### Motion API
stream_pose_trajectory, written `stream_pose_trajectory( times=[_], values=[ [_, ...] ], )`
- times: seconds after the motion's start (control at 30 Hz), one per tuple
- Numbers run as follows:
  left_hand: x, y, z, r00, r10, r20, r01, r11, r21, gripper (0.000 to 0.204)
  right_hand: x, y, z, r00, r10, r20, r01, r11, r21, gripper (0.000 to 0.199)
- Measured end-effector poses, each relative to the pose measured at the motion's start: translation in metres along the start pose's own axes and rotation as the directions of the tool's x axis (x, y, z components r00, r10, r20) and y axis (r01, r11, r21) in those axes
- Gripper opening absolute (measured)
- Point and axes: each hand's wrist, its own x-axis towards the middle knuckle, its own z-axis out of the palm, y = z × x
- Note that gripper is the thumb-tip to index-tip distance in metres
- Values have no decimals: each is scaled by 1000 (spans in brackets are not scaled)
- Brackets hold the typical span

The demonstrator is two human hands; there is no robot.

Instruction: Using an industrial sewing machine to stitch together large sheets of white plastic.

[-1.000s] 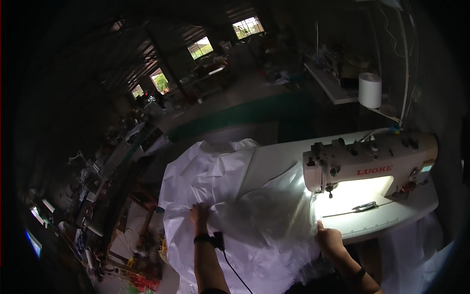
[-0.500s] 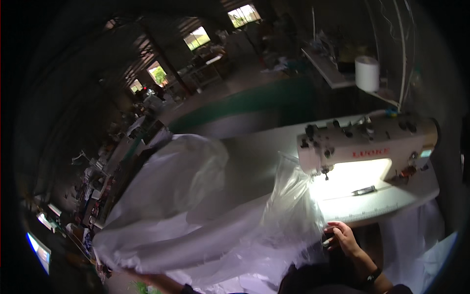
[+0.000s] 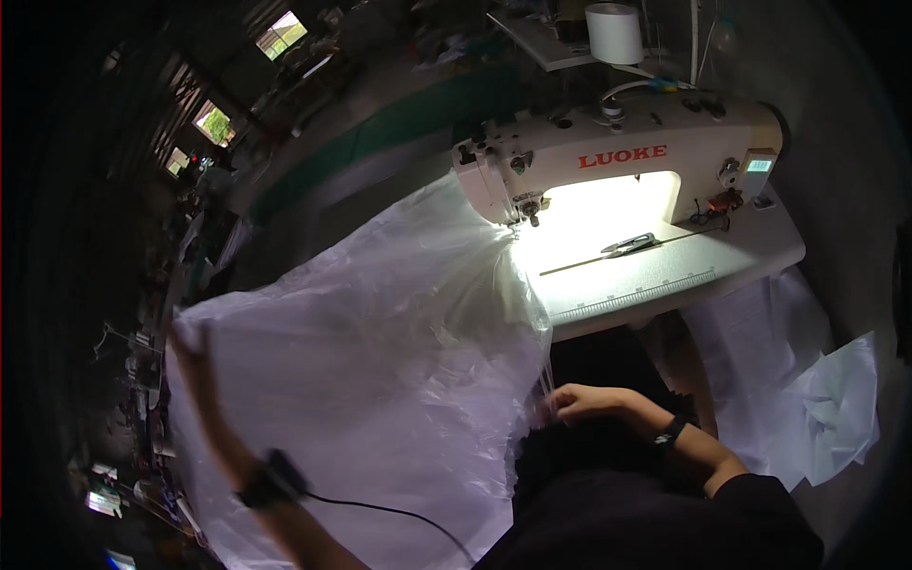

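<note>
Right hand [image 3: 591,402] pinching the near edge of a translucent white plastic sheet [image 3: 380,361], left hand [image 3: 187,334] raised under its far corner — grip hidden, cannot tell — sheet draped from the sewing machine [image 3: 608,157] needle across the table [image 3: 665,275]

Sheet [image 3: 380,361]: thin translucent white plastic film, showing as glossy and crinkled.
Sewing machine [image 3: 617,157]: cream body, looking smooth, semi-gloss.
Surface [image 3: 722,261]: appearing white, smooth, matt.
Roll [image 3: 614,32]: white, looking matt.
</note>
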Motion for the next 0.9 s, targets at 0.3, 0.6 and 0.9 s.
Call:
stream_pose_trajectory(
  times=[0.3, 0.6, 0.9],
  values=[
    [-172, 110, 196, 736, -154, 659, 61, 985, 161, 69, -3, 41, 2, 953, -133, -272, 158, 985, 71, 38],
    [-163, 80, 221, 764, -105, 637, 31, 992, 126, 65, 44, -24, 41, 959, 63, -275, -7, 980, 201, 39],
    [-154, 51, 226, 870, 208, 446, -200, 978, -65, 58, -90, -7, 37, 865, 170, -472, -275, 948, -163, 36]
  ],
)
